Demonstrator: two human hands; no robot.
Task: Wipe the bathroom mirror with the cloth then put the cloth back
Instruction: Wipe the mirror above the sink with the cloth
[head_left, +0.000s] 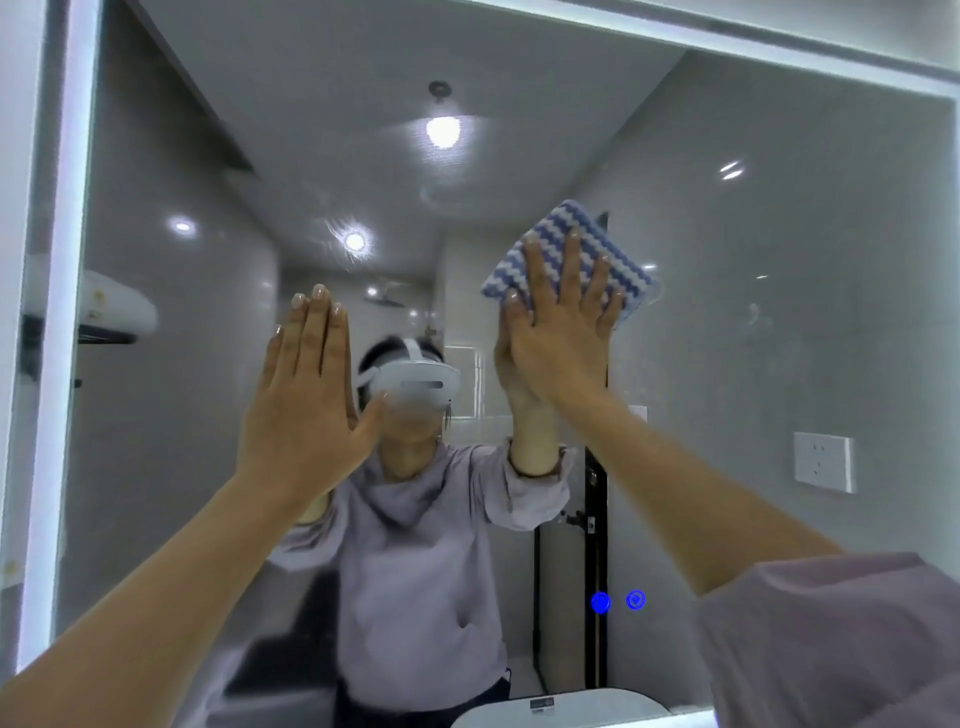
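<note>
We press a blue-and-white striped cloth (571, 234) to the large lit-edged mirror (779, 260) with our right hand (558, 332), fingers straight. Our left hand (306, 384) is flat and empty. Wiping looks unfinished, though smears are hard to see; returning the cloth remains.

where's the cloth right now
In the head view, the blue-and-white striped cloth is pressed flat on the mirror under the right hand, right of centre and higher than the flat left hand.
</note>
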